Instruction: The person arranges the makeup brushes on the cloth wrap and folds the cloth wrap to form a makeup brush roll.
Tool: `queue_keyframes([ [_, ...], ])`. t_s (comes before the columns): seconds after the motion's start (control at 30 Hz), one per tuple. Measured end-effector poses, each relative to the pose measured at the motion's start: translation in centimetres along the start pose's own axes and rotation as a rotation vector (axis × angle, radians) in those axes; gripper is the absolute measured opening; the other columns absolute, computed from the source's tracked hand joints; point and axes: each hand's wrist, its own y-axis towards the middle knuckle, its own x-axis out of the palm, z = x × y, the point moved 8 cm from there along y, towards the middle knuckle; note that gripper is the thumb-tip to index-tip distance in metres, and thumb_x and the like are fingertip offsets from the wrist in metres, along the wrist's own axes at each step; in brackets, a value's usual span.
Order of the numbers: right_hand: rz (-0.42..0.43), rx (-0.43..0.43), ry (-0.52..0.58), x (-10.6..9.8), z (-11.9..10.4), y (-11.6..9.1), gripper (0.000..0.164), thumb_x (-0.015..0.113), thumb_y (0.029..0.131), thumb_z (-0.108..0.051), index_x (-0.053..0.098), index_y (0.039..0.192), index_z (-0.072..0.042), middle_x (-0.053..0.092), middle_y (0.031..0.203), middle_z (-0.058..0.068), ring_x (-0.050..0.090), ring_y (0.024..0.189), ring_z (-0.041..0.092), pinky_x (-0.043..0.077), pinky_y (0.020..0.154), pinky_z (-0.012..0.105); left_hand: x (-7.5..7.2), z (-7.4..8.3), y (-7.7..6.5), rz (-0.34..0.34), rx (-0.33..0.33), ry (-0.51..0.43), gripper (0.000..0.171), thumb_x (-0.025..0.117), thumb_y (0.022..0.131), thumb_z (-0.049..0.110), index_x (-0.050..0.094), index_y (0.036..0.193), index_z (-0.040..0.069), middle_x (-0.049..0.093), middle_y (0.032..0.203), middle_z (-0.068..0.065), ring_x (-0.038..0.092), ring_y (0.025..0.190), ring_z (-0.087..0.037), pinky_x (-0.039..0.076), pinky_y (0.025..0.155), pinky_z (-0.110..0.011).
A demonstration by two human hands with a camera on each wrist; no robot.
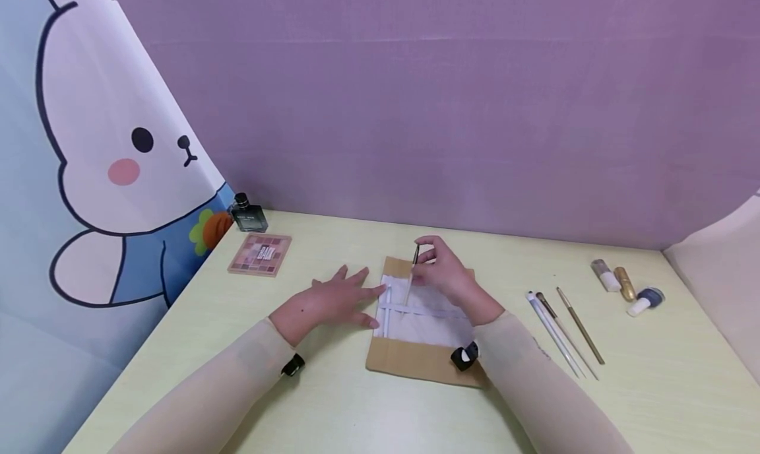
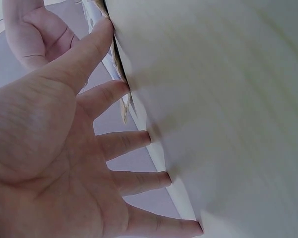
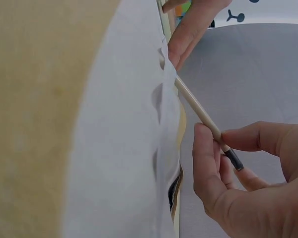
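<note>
A tan brush roll (image 1: pixel 415 359) lies unfolded, its white lining facing up and a pale elastic band (image 1: pixel 436 311) running across it. My right hand (image 1: pixel 444 276) pinches a slim makeup brush (image 3: pixel 199 110) near its dark end. The brush slants, its pale handle's lower end at the band. Another slender pale brush (image 1: pixel 388 312) lies under the band along the roll's left side. With fingers straight and spread, my left hand (image 1: pixel 335 303) rests at the left edge of the roll, thumb and index fingertips right at that edge. In the left wrist view, its fingertips (image 2: pixel 161 179) touch the tabletop.
Several slim brushes (image 1: pixel 572 325) lie right of the roll. Farther right are a grey-and-white bottle (image 1: pixel 605 276), a gold tube (image 1: pixel 625 284) and a dark bottle with white cap (image 1: pixel 647 300). At back left are an eyeshadow palette (image 1: pixel 260 255) and a dark perfume bottle (image 1: pixel 249 216).
</note>
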Motion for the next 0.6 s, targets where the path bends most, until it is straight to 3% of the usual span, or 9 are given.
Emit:
queue_keyframes([
  [0.3, -0.081, -0.01, -0.041, 0.7, -0.1, -0.6, 0.059, 0.067, 0.098, 0.002, 0.044, 0.152, -0.004, 0.058, 0.12, 0.019, 0.073, 0.09, 0.026, 0.068, 0.086, 0.039, -0.1, 0.1, 0.0, -0.002, -0.007, 0.007, 0.08, 0.071, 0.095, 0.064, 0.038, 0.165, 0.043, 0.015, 0.182, -0.01, 0.01, 0.165, -0.057, 0.021, 0.11, -0.095],
  [0.5, -0.091, -0.026, -0.214, 0.8, -0.2, -1.2, 0.056, 0.075, 0.096, -0.007, 0.05, 0.147, -0.004, 0.065, 0.118, 0.017, 0.065, 0.093, 0.021, 0.06, 0.075, 0.029, -0.1, 0.1, -0.1, -0.004, -0.006, -0.003, 0.08, 0.071, 0.095, 0.063, 0.037, 0.165, 0.043, 0.014, 0.182, -0.01, 0.009, 0.165, -0.057, 0.02, 0.111, -0.094],
  [0.6, -0.085, -0.016, -0.293, 0.9, -0.1, -1.5, 0.055, 0.078, 0.096, -0.012, 0.054, 0.145, -0.006, 0.068, 0.117, 0.013, 0.063, 0.095, 0.021, 0.054, 0.076, 0.027, -0.1, 0.1, -0.1, -0.002, -0.001, -0.003, 0.08, 0.071, 0.095, 0.063, 0.038, 0.165, 0.042, 0.015, 0.182, -0.011, 0.01, 0.165, -0.057, 0.021, 0.111, -0.094],
])
